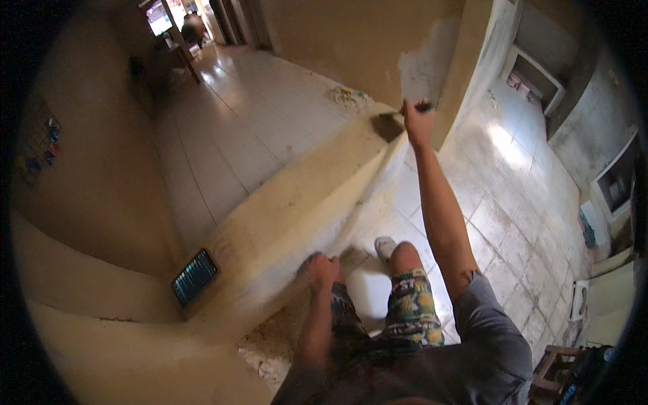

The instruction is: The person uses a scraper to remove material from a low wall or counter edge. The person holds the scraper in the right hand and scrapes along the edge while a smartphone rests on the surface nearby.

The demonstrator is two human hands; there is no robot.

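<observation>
My right hand [419, 124] reaches out to the far end of a low yellow wall [283, 202] and grips a scraper [389, 126], which looks like a putty knife with a dark handle. The tool's flat blade is at the top of the wall, close to the corner; whether it touches is hard to tell. Above it, a grey patch [425, 66] shows bare on the tan wall. My left hand [322, 271] rests at my left knee with its fingers curled, and nothing shows in it.
A phone [195, 278] with a lit screen sits at the low wall's near end. Rubble [349, 98] lies on the tiled floor beyond, and crumbled material [268, 354] is near my left leg. A wooden stool [552, 372] stands at lower right. A person [193, 30] is far off by the doorway.
</observation>
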